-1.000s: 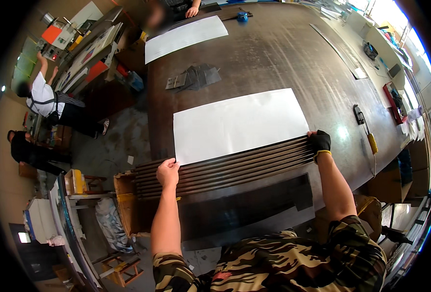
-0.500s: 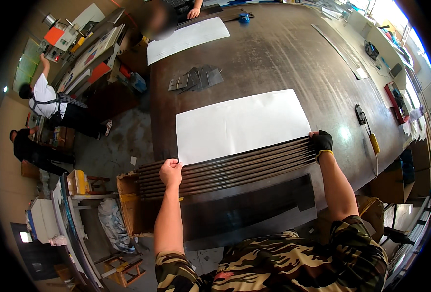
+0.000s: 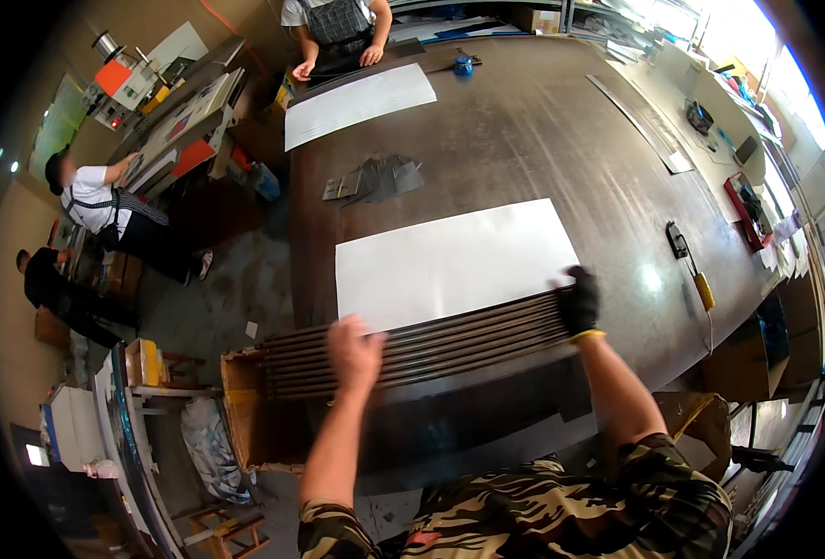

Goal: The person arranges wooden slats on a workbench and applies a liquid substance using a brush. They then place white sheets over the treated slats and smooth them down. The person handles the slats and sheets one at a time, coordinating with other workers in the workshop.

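Observation:
A large white sheet lies in front of me, its near edge along a bundle of long dark parallel rods or strips. My left hand, bare and smeared by motion, is over the rods by the sheet's near left corner. My right hand, in a black glove with fingertips showing and a yellow cuff, is at the near right corner, over the rods' right end. It is blurred too, so whether either hand touches the sheet is unclear. A dark glossy panel is at the near table edge.
The big brown table carries small dark plates, another white sheet, a blue tape roll, a long strip and a corded black device. A cardboard box adjoins the rods. Across stands a person; two others are left.
Both hands have moved off the sheet's near corners, the left rightward over the rods, the right slightly inward. The person across has straightened into view. At left, a person's raised arm has come down.

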`<state>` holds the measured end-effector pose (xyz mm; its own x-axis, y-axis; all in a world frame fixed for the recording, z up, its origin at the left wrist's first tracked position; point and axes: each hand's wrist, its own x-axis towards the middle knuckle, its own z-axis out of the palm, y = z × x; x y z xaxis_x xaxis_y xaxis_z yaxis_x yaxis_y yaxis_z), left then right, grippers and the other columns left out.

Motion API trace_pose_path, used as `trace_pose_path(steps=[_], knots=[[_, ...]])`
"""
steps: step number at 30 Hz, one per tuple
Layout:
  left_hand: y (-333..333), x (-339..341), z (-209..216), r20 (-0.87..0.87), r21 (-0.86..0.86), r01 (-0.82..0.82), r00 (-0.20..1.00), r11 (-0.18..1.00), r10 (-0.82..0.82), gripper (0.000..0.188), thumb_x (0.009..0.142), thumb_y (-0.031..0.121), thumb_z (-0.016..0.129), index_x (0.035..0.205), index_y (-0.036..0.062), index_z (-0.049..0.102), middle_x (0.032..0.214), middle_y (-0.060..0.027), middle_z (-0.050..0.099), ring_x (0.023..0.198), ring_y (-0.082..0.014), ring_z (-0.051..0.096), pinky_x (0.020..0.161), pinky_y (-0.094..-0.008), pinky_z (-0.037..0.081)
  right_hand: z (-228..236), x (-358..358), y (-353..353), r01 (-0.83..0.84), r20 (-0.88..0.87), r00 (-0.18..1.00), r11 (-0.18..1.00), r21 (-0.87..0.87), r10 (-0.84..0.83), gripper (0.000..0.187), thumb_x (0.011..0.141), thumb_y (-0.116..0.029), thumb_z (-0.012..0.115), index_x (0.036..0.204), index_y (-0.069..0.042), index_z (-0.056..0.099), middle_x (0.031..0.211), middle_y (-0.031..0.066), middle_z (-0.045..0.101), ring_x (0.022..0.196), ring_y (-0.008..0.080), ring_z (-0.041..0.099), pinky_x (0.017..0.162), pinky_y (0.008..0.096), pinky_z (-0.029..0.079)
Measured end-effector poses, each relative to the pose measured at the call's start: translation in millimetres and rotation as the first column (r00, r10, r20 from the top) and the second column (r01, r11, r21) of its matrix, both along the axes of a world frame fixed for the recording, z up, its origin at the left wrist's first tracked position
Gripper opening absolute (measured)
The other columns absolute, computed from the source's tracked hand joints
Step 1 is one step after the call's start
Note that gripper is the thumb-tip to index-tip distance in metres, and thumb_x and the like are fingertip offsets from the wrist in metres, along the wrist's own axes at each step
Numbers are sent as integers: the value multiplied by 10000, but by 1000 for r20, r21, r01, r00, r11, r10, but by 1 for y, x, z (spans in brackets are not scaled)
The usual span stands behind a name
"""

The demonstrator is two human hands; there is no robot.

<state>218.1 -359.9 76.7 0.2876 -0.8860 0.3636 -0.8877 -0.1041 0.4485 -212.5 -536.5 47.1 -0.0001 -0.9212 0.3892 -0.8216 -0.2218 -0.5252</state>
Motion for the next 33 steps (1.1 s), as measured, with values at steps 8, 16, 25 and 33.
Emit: trace_pose_path(steps=[8, 16, 25, 33], knots=[[-28, -95, 10, -7, 107, 378, 925, 920, -379, 338, 843, 234, 750, 1072, 43, 589, 1216, -160, 658, 1198, -328, 592, 1084, -501, 402, 28, 106, 64, -640, -233, 752, 768, -30, 617, 395, 907, -199, 607, 1261, -31, 555, 1186, 180, 618, 1131, 351, 578, 1048, 504, 399], [131, -33, 48, 141, 143, 449, 873, 882, -467, 566, 678, 445, 853, 991, 5, 687, 1115, -177, 692, 1107, -366, 628, 1066, -546, 401, 54, -81, 79, -129, -381, 917, 992, -5, 117, 396, 860, -252, 634, 1184, -24, 620, 1173, 206, 631, 1110, 375, 574, 986, 475, 416], [258, -55, 40, 150, 479, 558, 708, 677, -690, 483, 775, 289, 770, 1137, 4, 626, 1257, -234, 605, 1195, -378, 578, 1005, -462, 473, 32, 57, 266, -804, -37, 577, 575, 151, 816, 455, 765, -362, 778, 1104, -76, 679, 1317, 170, 593, 1252, 362, 529, 1047, 484, 413], [260, -47, 22, 98, 554, 590, 654, 587, -750, 83, 837, 126, 554, 837, 46, 576, 970, -142, 666, 899, -316, 684, 743, -392, 590, 50, 79, 285, -824, -141, 440, 461, 328, 887, 514, 756, -487, 724, 1058, -72, 692, 1366, 187, 558, 1284, 351, 488, 1061, 489, 387]])
